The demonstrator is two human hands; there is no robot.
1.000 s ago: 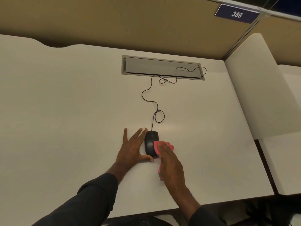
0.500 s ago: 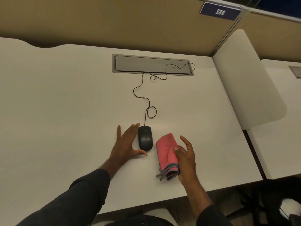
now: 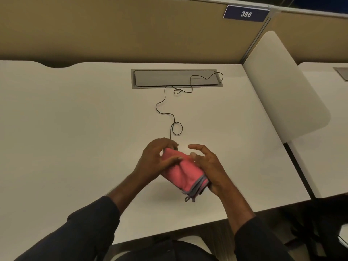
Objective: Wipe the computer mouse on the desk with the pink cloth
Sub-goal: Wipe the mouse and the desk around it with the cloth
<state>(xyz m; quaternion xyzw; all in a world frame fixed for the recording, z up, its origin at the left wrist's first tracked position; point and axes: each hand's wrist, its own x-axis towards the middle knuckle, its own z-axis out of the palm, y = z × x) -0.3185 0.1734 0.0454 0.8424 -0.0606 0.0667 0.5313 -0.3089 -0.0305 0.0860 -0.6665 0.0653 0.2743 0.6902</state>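
The folded pink cloth [image 3: 181,173], with grey edging at its near end, is lifted a little above the white desk [image 3: 75,138], and both hands hold it. My left hand [image 3: 155,160] pinches its far left end between thumb and fingers. My right hand [image 3: 210,166] cups its right side and near end, with the index finger and thumb raised. The black computer mouse is hidden behind my left hand and the cloth. Only its thin black cable [image 3: 176,128] shows, looping back across the desk.
The cable runs to a grey cable hatch [image 3: 175,78] set in the desk near the tan partition [image 3: 131,29]. A white divider panel [image 3: 286,87] stands on the right. A blue sign reading 386 [image 3: 245,14] sits above it. The desk's front edge is just below my forearms.
My left hand left the mouse's side and took hold of the cloth's far end. My right hand lifted the cloth off the desk, over where the mouse lay.
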